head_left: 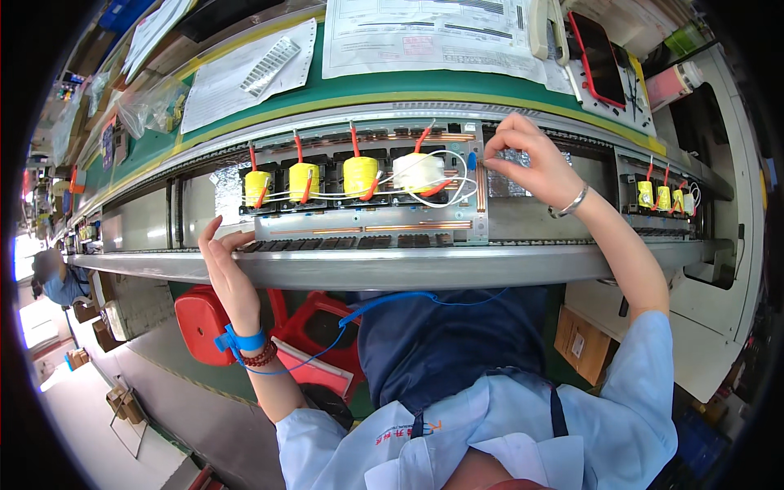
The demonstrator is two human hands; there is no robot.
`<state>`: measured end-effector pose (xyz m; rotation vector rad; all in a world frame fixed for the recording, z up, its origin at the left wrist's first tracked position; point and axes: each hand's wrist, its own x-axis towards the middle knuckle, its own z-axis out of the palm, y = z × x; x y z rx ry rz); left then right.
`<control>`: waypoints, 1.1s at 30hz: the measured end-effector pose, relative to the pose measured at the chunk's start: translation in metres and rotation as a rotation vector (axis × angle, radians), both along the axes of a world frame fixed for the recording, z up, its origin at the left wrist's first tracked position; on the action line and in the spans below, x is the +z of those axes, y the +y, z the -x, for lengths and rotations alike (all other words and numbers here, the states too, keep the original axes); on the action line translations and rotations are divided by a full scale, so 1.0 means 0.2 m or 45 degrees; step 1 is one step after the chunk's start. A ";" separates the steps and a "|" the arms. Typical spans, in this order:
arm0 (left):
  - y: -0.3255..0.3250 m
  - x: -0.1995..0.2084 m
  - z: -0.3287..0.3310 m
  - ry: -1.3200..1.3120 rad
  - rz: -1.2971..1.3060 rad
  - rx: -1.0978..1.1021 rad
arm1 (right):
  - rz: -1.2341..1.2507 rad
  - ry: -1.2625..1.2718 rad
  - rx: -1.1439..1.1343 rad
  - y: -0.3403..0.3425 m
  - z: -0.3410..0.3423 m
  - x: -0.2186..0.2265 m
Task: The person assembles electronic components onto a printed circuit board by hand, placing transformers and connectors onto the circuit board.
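Note:
A circuit board assembly [359, 219] lies on the conveyor line in front of me. Along it stand yellow-wrapped coils [360, 174] with red-sleeved leads, and a whiter coil [418, 172] at the right end. Thin white wires [462, 180] loop over that end. My left hand [229, 265] is at the board's near left corner, fingers apart, one digit reaching to the corner. Beside the board's right edge, next to a small blue part [472, 161], my right hand [535, 167] is closed in a pinch. Whatever lies between those fingertips is too small to make out.
A metal rail [392, 268] runs along the conveyor's near side. Another board with coils [665, 196] sits further right. Papers [433, 37] and a red-edged phone [598, 61] lie on the far shelf. A blue cord [384, 300] runs from my left wrist; red stools [200, 322] stand below.

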<state>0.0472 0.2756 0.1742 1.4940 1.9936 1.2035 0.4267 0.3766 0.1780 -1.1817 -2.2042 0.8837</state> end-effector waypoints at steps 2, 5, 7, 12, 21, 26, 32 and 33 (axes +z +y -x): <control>-0.02 0.00 0.01 0.078 -0.016 -0.001 | -0.017 0.003 0.013 0.01 0.01 -0.01; -0.04 0.01 0.00 0.158 -0.034 0.018 | -0.031 0.040 -0.009 0.01 0.04 -0.02; -0.05 0.02 -0.01 0.164 -0.032 0.031 | -0.099 0.022 0.006 0.02 0.03 -0.03; -0.11 0.01 -0.04 0.115 0.003 0.041 | -0.240 0.007 0.016 0.02 0.03 -0.04; -0.16 0.03 -0.16 0.219 -0.138 0.111 | -0.375 -0.061 0.058 0.00 0.01 -0.04; -0.18 0.03 -0.20 0.281 -0.273 0.167 | -0.469 -0.156 0.045 -0.01 0.02 -0.05; -0.19 0.06 -0.28 0.400 -0.341 0.247 | -0.468 -0.229 0.038 -0.06 -0.03 -0.02; -0.19 0.06 -0.28 0.419 -0.375 0.225 | -0.455 -0.252 0.038 -0.07 -0.04 -0.02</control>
